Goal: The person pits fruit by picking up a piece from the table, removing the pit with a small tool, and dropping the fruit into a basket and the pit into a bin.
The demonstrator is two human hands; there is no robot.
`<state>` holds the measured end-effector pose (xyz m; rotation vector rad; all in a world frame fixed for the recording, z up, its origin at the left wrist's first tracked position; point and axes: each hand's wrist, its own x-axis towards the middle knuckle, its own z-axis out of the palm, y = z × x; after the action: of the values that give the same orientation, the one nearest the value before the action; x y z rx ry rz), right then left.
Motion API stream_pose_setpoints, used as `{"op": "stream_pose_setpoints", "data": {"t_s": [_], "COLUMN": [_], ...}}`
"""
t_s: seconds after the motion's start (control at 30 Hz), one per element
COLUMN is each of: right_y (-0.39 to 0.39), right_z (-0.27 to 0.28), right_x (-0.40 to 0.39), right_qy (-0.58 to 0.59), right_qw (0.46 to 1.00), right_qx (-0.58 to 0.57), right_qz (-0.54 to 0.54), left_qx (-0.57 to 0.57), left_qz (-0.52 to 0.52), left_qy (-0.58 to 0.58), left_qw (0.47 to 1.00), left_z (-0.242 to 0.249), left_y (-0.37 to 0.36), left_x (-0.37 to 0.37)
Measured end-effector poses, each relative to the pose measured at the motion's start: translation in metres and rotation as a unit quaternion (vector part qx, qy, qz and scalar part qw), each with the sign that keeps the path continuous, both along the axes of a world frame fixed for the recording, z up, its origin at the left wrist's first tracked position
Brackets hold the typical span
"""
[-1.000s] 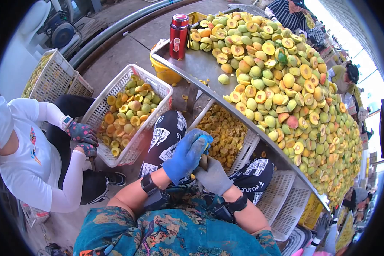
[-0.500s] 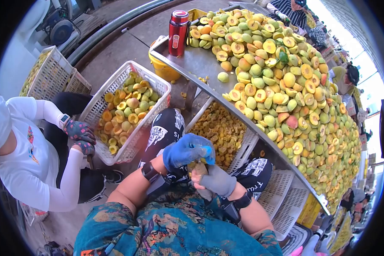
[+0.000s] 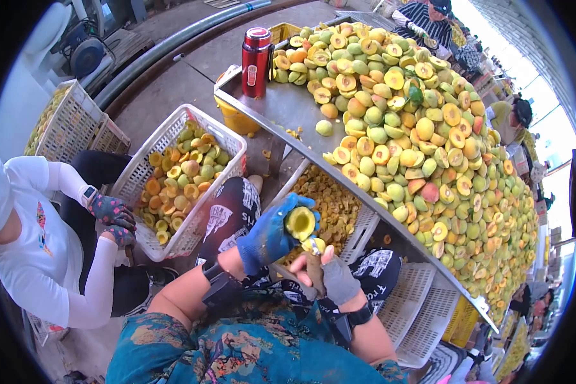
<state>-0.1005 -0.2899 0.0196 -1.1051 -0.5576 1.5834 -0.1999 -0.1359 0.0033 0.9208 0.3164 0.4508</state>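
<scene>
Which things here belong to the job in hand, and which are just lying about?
Seemingly part of the job:
fruit half in left hand
tool in right hand
fruit pile
table
scrap crate
crate of fruit halves

Apparently just lying about:
red flask
pipe

Single head-worn fisheye view, facing forward and down, hands (image 3: 262, 242) near below

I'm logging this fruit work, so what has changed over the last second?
The left hand has turned toward the camera, exposing a hollowed fruit half; its fruit was mostly hidden before. A yellow piece now shows at the tip of the tool in the right hand. The red flask and fruit heap stayed put.
</scene>
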Motion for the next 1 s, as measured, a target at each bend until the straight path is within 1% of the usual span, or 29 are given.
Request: {"op": "stream_pose_setpoints", "data": {"t_s": [0.03, 0.07, 0.1, 0.17, 0.2, 0.23, 0.27, 0.3, 0.33, 0.37, 0.4, 0.43, 0.47, 0.5, 0.53, 0.57, 0.63, 0.67, 0.73, 0.77, 0.83, 0.87, 0.93, 0.97, 1.0], "right_y": [-0.005, -0.012, -0.011, -0.015, -0.015, -0.016, -0.016, -0.015, -0.012, -0.007, -0.002, 0.001, 0.003, 0.004, 0.005, 0.005, 0.006, 0.007, 0.007, 0.008, 0.01, 0.012, 0.021, 0.026, 0.031], "right_z": [-0.003, -0.02, -0.017, -0.019, -0.019, -0.019, -0.018, -0.016, -0.012, -0.009, -0.006, -0.002, 0.005, 0.008, 0.006, 0.006, 0.007, 0.006, 0.0, -0.004, -0.013, -0.016, -0.019, -0.018, -0.018], "right_x": [0.002, 0.007, 0.01, 0.018, 0.018, 0.017, 0.016, 0.012, 0.007, 0.004, 0.005, 0.002, -0.003, -0.006, -0.008, -0.011, -0.016, -0.019, -0.02, -0.018, -0.011, -0.011, -0.014, -0.015, -0.016], "right_qy": [-0.059, 0.01, -0.012, -0.053, -0.051, -0.123, -0.193, -0.193, -0.264, -0.335, -0.439, -0.44, -0.511, -0.577, -0.602, -0.602, -0.692, -0.693, -0.748, -0.748, -0.715, -0.715, -0.762, -0.763, -0.772], "right_qw": [0.998, 0.998, 0.994, 0.985, 0.985, 0.974, 0.956, 0.955, 0.942, 0.922, 0.884, 0.883, 0.846, 0.802, 0.784, 0.784, 0.695, 0.694, 0.631, 0.63, 0.678, 0.678, 0.626, 0.624, 0.614], "right_qx": [0.007, -0.019, 0.025, -0.001, -0.003, -0.036, -0.071, -0.072, -0.048, -0.022, -0.023, -0.022, 0.006, 0.033, 0.035, 0.034, 0.05, 0.049, 0.038, 0.036, 0.021, 0.019, -0.013, -0.016, 0.0], "right_qz": [-0.023, -0.066, -0.103, -0.164, -0.164, -0.187, -0.21, -0.212, -0.203, -0.192, -0.16, -0.16, -0.154, -0.147, -0.149, -0.149, -0.191, -0.191, -0.203, -0.203, -0.17, -0.169, -0.166, -0.166, -0.163], "left_qx": [0.251, 0.303, 0.303, 0.3, -0.093, -0.094, 0.047, 0.187, 0.423, 0.424, 0.324, 0.219, 0.219, 0.294, 0.368, 0.367, 0.195, 0.194, 0.225, 0.224, 0.225, 0.224, 0.237, 0.234, 0.264], "left_qz": [0.023, 0.006, 0.005, 0.023, 0.007, 0.006, -0.031, -0.069, -0.022, -0.022, 0.031, 0.084, 0.086, 0.11, 0.131, 0.131, 0.089, 0.088, 0.132, 0.13, 0.137, 0.135, 0.172, 0.171, 0.195], "left_qy": [0.022, 0.049, 0.048, 0.026, 0.137, 0.139, 0.162, 0.181, 0.149, 0.147, 0.135, 0.122, 0.122, 0.096, 0.07, 0.07, 0.132, 0.131, 0.107, 0.106, 0.112, 0.111, 0.115, 0.113, 0.111], "left_qw": [0.967, 0.952, 0.952, 0.953, 0.986, 0.986, 0.985, 0.963, 0.893, 0.893, 0.936, 0.964, 0.964, 0.945, 0.918, 0.918, 0.968, 0.968, 0.959, 0.96, 0.958, 0.959, 0.949, 0.95, 0.938], "left_z": [-0.004, -0.028, -0.026, -0.022, 0.016, 0.015, 0.012, 0.008, -0.006, -0.017, -0.011, -0.008, -0.009, -0.01, -0.011, -0.009, 0.005, 0.008, 0.012, 0.011, 0.006, 0.004, -0.002, -0.005, -0.008], "left_y": [0.003, 0.013, 0.014, 0.012, 0.008, 0.008, 0.009, 0.01, 0.009, 0.003, -0.004, -0.008, -0.01, -0.011, -0.013, -0.014, -0.017, -0.019, -0.024, -0.024, -0.025, -0.025, -0.023, -0.02, -0.017], "left_x": [-0.004, -0.009, -0.012, -0.017, -0.015, -0.017, -0.02, -0.023, -0.024, -0.023, -0.017, -0.014, -0.016, -0.018, -0.019, -0.019, -0.018, -0.017, -0.017, -0.017, -0.018, -0.018, -0.018, -0.018, -0.018]}}
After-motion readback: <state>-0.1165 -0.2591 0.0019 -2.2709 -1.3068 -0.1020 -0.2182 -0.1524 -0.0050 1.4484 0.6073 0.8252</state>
